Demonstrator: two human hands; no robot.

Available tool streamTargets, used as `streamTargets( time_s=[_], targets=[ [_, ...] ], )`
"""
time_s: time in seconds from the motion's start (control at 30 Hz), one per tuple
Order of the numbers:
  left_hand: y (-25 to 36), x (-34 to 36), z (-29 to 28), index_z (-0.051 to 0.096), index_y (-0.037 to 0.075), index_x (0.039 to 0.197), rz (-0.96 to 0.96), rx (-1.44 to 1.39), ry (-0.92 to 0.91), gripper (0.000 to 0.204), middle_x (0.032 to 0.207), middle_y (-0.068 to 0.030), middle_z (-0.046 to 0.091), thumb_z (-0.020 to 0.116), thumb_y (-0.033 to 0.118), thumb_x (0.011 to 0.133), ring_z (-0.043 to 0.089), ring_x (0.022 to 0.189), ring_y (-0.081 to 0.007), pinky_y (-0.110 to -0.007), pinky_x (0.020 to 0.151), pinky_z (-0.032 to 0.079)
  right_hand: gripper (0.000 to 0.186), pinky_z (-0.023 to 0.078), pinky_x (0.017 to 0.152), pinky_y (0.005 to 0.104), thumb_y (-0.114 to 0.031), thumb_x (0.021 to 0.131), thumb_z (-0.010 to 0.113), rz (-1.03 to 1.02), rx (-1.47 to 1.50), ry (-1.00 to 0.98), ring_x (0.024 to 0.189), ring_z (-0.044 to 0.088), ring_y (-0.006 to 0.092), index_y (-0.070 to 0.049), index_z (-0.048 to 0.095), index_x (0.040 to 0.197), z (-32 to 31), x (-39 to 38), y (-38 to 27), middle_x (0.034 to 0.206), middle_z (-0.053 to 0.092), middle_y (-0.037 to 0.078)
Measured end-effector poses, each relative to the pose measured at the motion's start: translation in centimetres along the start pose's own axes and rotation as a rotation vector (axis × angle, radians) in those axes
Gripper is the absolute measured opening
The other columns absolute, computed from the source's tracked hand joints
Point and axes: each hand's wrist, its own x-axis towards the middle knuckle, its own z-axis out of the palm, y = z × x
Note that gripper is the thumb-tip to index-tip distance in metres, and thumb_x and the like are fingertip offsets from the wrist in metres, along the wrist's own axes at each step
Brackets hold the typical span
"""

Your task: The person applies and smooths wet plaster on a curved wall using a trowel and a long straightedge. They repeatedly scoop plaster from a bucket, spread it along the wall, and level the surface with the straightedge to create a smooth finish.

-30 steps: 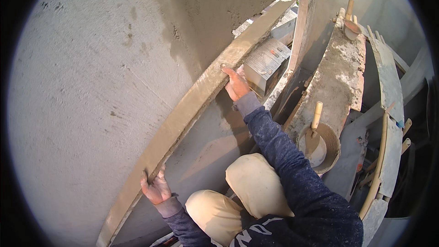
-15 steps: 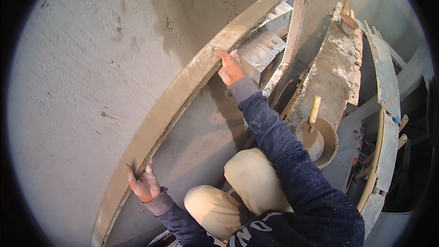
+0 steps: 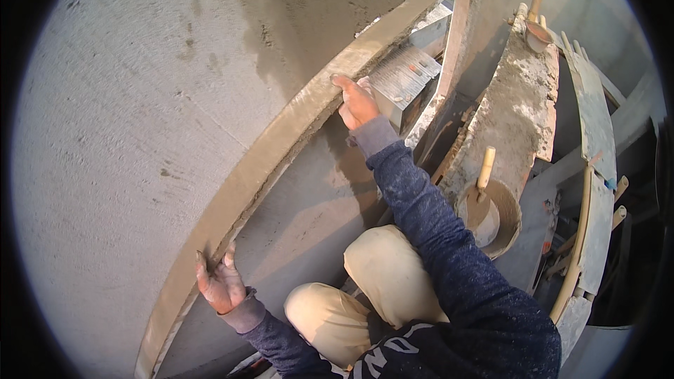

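A long, narrow tan board (image 3: 260, 158) runs diagonally against the grey plastered wall (image 3: 140, 168), looking curved in this wide view. Rough mortar clings along its lower edge. My right hand (image 3: 359, 107) grips the upper part, thumb on the face and fingers behind the lower edge. Lower down, my left hand (image 3: 221, 286) is closed around the same edge with its thumb and fingers on either side. Part of the fingers of each hand is hidden.
On my right a mortar-crusted plank (image 3: 516, 91) bears a round bucket (image 3: 511, 221) with a wooden-handled trowel (image 3: 486, 167) in it. A reddish scoop (image 3: 539, 38) lies at its far end. Bamboo poles (image 3: 577, 238) and sheets stand further right; below is a metal roof (image 3: 401, 77).
Both hands keep their hold on the board. The whole view has shifted slightly, and the board's lower end sits a little further left.
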Motion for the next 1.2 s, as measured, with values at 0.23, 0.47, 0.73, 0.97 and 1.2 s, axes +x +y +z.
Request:
streamTargets(
  time_s=[0.23,0.47,0.73,0.97,1.2],
  targets=[
    [-0.5,-0.2,0.6,0.043,-0.004,0.129,-0.019,-0.083,-0.223,0.045,0.134,-0.0191,0.046,0.058,0.016,0.092,0.048,0.122,-0.0340,-0.056,0.101,0.043,0.066,0.037,0.100,0.0356,-0.012,0.081,0.067,0.001,-0.080,0.062,0.115,0.047,0.0201,0.005,0.023,0.127,0.8,-0.6,-0.3,0.127,0.043,0.014],
    [-0.6,0.7,3.7,0.043,-0.007,0.128,-0.005,-0.032,0.305,0.043,0.131,-0.0194,0.048,0.055,0.013,0.092,0.048,0.120,-0.0357,-0.055,0.102,0.042,0.076,0.048,0.089,0.0533,-0.037,0.087,0.062,0.103,-0.287,-0.103,0.125,0.042,0.0319,0.003,0.022,0.137,0.5,-1.6,-2.9,0.140,0.027,0.023],
    [-0.1,1.8,2.7,0.044,-0.009,0.121,0.005,-0.062,0.440,0.037,0.127,-0.0218,0.050,0.054,0.010,0.092,0.050,0.118,-0.0351,-0.054,0.102,0.041,0.066,0.053,0.081,0.0400,-0.048,0.091,0.050,0.072,-1.056,-0.187,0.107,0.058,0.0326,0.001,0.043,0.135,-7.1,-1.9,-7.9,0.117,0.058,0.022],
    [-0.8,2.2,2.8,0.042,-0.009,0.122,-0.007,-0.039,0.377,0.038,0.127,-0.0219,0.049,0.054,0.009,0.091,0.049,0.119,-0.0346,-0.053,0.104,0.040,0.039,0.040,0.100,0.0498,-0.036,0.087,0.056,0.359,-2.442,-0.205,0.111,0.056,0.0340,-0.006,0.062,0.113,-24.4,-5.2,-17.5,0.117,0.060,0.015],
    [-1.0,2.3,2.8,0.047,-0.009,0.121,-0.033,0.016,0.510,0.037,0.125,-0.0199,0.051,0.057,0.010,0.090,0.050,0.118,-0.0302,-0.044,0.105,0.041,0.028,0.039,0.094,0.0579,-0.031,0.075,0.064,0.725,-2.929,-0.831,0.102,0.063,0.0299,-0.014,0.071,0.096,-33.6,-17.4,-19.0,0.102,0.068,0.010]
  ],
)
